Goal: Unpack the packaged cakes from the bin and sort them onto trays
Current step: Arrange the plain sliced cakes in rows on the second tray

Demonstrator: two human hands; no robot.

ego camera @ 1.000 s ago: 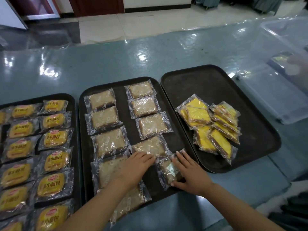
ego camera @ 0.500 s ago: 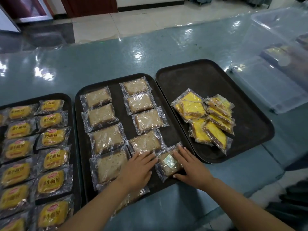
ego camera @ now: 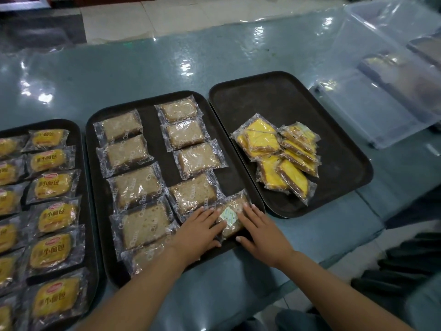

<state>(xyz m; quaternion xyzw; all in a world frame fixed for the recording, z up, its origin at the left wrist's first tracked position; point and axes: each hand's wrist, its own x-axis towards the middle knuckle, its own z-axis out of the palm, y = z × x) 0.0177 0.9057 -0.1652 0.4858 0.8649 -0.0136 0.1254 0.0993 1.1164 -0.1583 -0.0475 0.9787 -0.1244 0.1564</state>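
The left tray (ego camera: 78, 130) is cut off by the picture's left edge. The bin (ego camera: 386, 96) runs past the right edge; its contents are blurred behind translucent walls.

There are three dark rectangular plastic trays (ego camera: 274, 91), ten clear-wrapped brown cake slices (ego camera: 121, 126) on the middle tray and one clear plastic bin (ego camera: 381, 91).

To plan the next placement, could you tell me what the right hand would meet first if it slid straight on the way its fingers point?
Probably the right hand first meets the middle tray's raised right rim.
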